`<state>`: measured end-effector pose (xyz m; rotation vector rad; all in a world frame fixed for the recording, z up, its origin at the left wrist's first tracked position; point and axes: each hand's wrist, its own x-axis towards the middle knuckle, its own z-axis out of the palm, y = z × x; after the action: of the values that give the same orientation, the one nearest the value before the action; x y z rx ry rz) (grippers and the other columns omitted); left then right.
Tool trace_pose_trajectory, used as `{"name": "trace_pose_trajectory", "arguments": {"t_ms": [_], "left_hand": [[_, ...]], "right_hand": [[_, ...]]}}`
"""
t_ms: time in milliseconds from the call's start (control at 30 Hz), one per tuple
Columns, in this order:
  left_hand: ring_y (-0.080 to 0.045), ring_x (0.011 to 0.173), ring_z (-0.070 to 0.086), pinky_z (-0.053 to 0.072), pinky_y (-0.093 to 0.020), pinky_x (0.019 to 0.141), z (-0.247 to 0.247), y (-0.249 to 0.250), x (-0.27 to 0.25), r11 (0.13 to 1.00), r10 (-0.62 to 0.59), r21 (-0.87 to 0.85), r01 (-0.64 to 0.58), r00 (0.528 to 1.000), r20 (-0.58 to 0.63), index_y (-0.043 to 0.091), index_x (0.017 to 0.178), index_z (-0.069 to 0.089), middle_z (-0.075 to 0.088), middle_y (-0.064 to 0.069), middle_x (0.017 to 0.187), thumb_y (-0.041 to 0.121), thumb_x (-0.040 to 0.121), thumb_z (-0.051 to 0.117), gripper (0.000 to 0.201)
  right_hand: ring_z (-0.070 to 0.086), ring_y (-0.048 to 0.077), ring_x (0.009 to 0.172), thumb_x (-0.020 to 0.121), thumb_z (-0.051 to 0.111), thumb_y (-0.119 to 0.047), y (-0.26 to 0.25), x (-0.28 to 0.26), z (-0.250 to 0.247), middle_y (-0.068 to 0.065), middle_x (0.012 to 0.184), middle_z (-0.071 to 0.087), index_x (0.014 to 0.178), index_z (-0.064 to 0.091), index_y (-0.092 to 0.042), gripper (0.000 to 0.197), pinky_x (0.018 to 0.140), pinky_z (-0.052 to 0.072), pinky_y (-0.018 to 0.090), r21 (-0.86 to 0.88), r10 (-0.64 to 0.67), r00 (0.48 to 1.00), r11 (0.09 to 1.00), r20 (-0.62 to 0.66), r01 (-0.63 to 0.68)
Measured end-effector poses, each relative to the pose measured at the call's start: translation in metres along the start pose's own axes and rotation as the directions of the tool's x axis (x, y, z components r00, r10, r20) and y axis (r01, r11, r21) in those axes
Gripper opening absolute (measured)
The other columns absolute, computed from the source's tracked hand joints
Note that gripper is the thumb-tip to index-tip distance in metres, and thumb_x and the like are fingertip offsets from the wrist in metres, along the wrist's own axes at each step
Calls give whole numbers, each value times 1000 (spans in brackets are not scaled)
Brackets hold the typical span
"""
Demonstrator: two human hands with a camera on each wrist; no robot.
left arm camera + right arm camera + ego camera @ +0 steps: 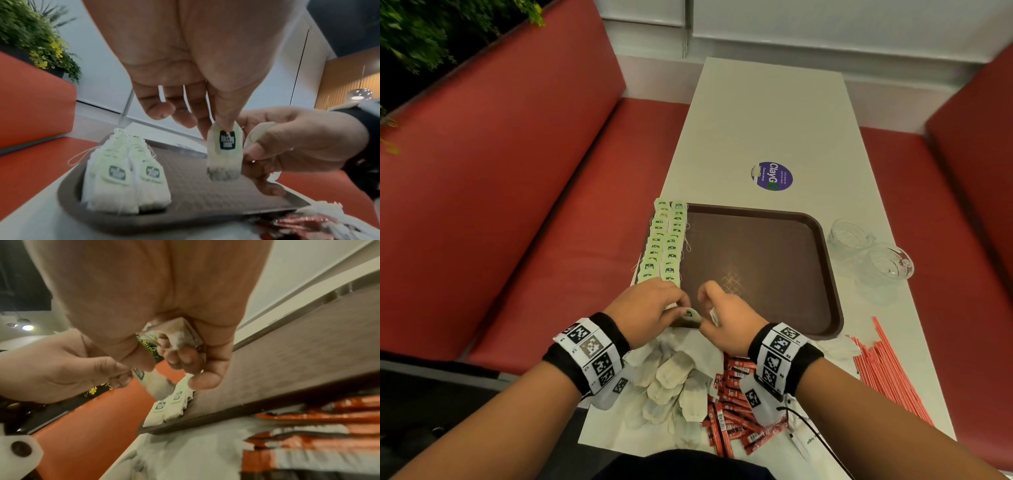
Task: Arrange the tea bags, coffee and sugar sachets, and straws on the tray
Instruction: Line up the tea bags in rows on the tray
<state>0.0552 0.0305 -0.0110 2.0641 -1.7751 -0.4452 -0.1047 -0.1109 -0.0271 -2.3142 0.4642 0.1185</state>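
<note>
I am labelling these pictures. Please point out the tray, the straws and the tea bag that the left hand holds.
tray [756,246]: head view, bare floor.
straws [887,370]: head view, middle of the bundle.
tea bag [224,155]: left wrist view, its paper body.

Bench [774,113]: long white top between red seats.
Tray [825,274]: brown, on the bench, the landmark here.
Sticker [772,176]: round, purple, beyond the tray.
Glass cups [873,251]: two, right of the tray.
Straws [887,370]: red-striped, near-right of the tray.
Loose tea bags [671,380]: heaped nearer than the tray.
Red sachets [732,407]: beside that heap.
</note>
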Motion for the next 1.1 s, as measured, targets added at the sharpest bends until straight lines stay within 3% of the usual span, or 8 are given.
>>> {"name": "trace_pose_trajectory", "arguments": {"t_ms": [200,300,433,567,667,867,967,1100], "left_hand": [[-9,82,53,46,-32,73,-13,4,4,998,6,-67,-14,993,-117,33,97,58,61,14,85,37,99,46,13],[-5,71,50,45,-32,66,-14,2,6,985,-89,-158,66,985,-147,31,97,56,57,11,77,31,101,47,9],[-4,58,46,35,-22,54,-8,-6,8,937,-277,-261,234,950,-143,23,100,55,51,11,64,20,104,47,9],[-14,68,55,39,-30,61,6,-25,13,933,-348,-84,350,937,36,28,103,52,63,7,80,23,105,42,12],[-20,80,61,45,-32,69,19,-36,15,922,-384,9,386,914,133,27,111,54,69,6,97,25,105,40,15],[-18,100,58,46,-36,84,28,-43,24,903,-429,25,428,904,0,30,107,64,60,9,103,27,98,56,13],[-16,95,57,48,-36,83,27,-38,25,891,-451,18,453,891,-59,31,111,58,56,10,100,36,93,63,19],[-18,72,55,45,-32,63,31,-23,29,854,-497,156,496,867,-38,27,90,47,57,8,77,54,89,59,30]], "right_hand": [[52,16,80,96,60,-28,-3,6,-2,-7,88,51,90,45,-32,17,75,46,37,-55,-97,988,994,-124,91],[53,17,80,95,59,-31,-7,8,-4,-7,88,53,90,48,-30,13,74,47,37,-64,-110,985,993,-135,102],[57,16,86,94,59,-27,-8,10,-10,-11,95,55,109,47,-24,19,78,48,34,32,38,993,999,-113,-35],[48,16,63,81,58,-11,-5,9,-13,2,83,51,99,32,-20,33,56,41,33,147,112,991,984,-72,-101],[43,15,65,78,57,-6,-3,8,-13,5,85,45,94,31,-17,32,55,38,32,167,119,991,980,-62,-107],[38,12,70,78,60,-4,-1,8,-15,-6,87,37,75,33,-24,34,60,32,23,41,78,995,996,-57,-75],[45,12,76,77,65,-8,1,8,-14,-6,91,43,70,37,-26,34,65,37,19,43,57,994,998,-91,-53],[49,11,82,77,68,-11,2,9,-17,-7,93,51,74,49,-25,24,75,42,24,28,48,993,999,-107,-45]]}}
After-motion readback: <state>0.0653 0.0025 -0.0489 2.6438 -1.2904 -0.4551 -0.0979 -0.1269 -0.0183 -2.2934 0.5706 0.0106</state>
